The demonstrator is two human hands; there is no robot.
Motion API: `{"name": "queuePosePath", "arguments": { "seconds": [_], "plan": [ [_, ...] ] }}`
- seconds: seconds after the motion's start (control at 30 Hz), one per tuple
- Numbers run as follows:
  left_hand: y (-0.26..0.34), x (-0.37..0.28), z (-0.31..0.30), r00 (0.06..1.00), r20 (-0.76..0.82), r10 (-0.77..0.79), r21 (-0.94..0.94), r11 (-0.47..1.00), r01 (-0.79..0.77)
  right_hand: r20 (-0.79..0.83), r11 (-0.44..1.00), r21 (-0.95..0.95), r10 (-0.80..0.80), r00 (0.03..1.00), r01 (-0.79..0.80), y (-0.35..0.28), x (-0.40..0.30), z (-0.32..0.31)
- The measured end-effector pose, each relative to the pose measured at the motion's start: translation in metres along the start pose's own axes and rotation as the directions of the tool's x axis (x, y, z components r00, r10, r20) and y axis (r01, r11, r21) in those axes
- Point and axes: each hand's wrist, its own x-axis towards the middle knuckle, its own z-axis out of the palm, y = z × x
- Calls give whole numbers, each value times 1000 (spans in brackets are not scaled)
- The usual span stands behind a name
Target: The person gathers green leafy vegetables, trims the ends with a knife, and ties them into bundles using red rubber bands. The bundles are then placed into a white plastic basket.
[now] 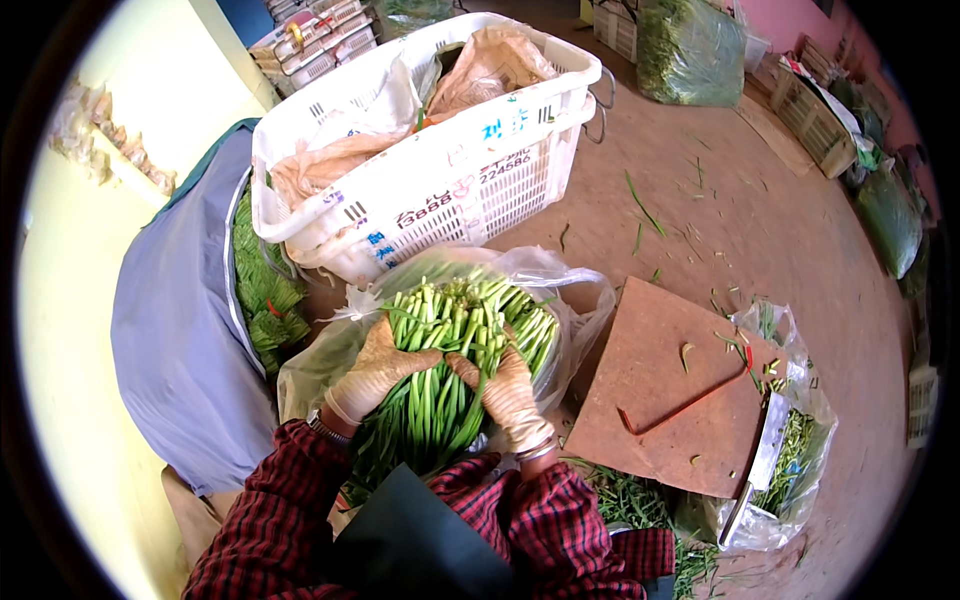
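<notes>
Both of my hands wear thin, dirt-stained gloves. My left hand (381, 367) clasps the left side of a thick bunch of green leafy stalks (439, 390), thumb across the front. From the right, my right hand (510, 394) grips the same bunch, and the two thumbs nearly meet. The pale cut ends point away from me; the dark green leaves hang towards my lap. Just beyond and under the bunch, more cut stalks (536, 337) lie in an open clear plastic bag (322, 375). The lower ends of the leaves are partly hidden by my sleeves and a dark apron.
A white plastic crate (510, 187) holding bags stands ahead. To my right, a brown board (675, 390) bears a bent red strip (690, 405); a cleaver (769, 442) rests at its edge beside a bag of trimmings (795, 450). A grey cover (187, 315) wraps greens (262, 277) at left.
</notes>
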Motion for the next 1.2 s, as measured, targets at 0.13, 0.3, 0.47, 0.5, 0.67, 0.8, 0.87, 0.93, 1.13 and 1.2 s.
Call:
{"name": "queuePosePath", "arguments": {
  "seconds": [0.13, 0.3, 0.47, 0.5, 0.67, 0.8, 0.87, 0.93, 1.13, 1.2],
  "plan": [
    [-24, -1, -6, 988, -149, 42, 93, 995, -28, 11, 994, -108, 24, 1000, -23, 18, 10, -17],
    [-6, -28, -24, 959, -283, 27, 36, 999, -18, -303, 981, -157, 63, 951, -115, 36, 25, -50],
    [3, -29, -21, 958, -280, 67, -16, 997, -74, -399, 940, -330, -53, 916, -89, 66, 35, -77],
    [1, -31, -24, 962, -271, 46, -34, 998, -58, -459, 813, -574, -223, 860, -96, 53, 24, -64],
    [-8, -35, -35, 977, -213, 18, -116, 992, -44, -13, 138, -983, -715, 699, 122, -32, -11, 0],
    [1, -32, -29, 998, -67, 10, -179, 984, -22, 234, 38, -959, -450, 862, 280, -26, 16, 32],
    [11, -29, -24, 999, -41, -11, -148, 989, 5, 293, 81, -940, -315, 903, 333, -12, 28, 37],
    [23, -30, -17, 997, -77, 24, 94, 995, -17, 324, 120, -913, -368, 871, 390, -16, 24, 41],
    [16, -43, -2, 924, -213, 317, 440, 876, -199, 432, 38, -868, -431, 792, 494, -13, 10, 45],
    [6, -45, -7, 946, -219, 237, 326, 932, -158, 467, -13, -860, -420, 778, 510, -15, 4, 49]
  ]
}}
